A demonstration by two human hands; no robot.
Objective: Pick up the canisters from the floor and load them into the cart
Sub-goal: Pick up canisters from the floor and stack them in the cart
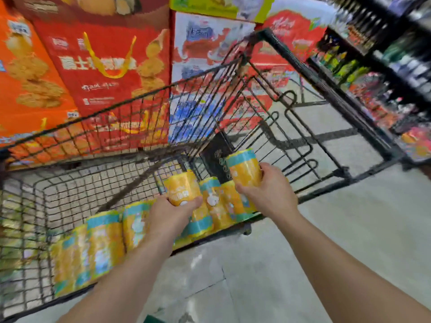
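Note:
A black wire shopping cart (130, 106) fills the middle of the view. Several yellow canisters with teal bands (102, 238) lie in a row along its near side. My left hand (171, 215) grips one yellow canister (182, 187) above that row, inside the cart. My right hand (268, 190) holds another yellow canister (243, 167) upright, over the row's right end near the cart's folding seat flap (279, 136).
Large red and orange gift boxes (102, 66) stand stacked right behind the cart. Dark store shelves with goods (384, 73) run along the right. Grey tiled floor (279, 264) lies beneath my arms and beyond the cart's handle end.

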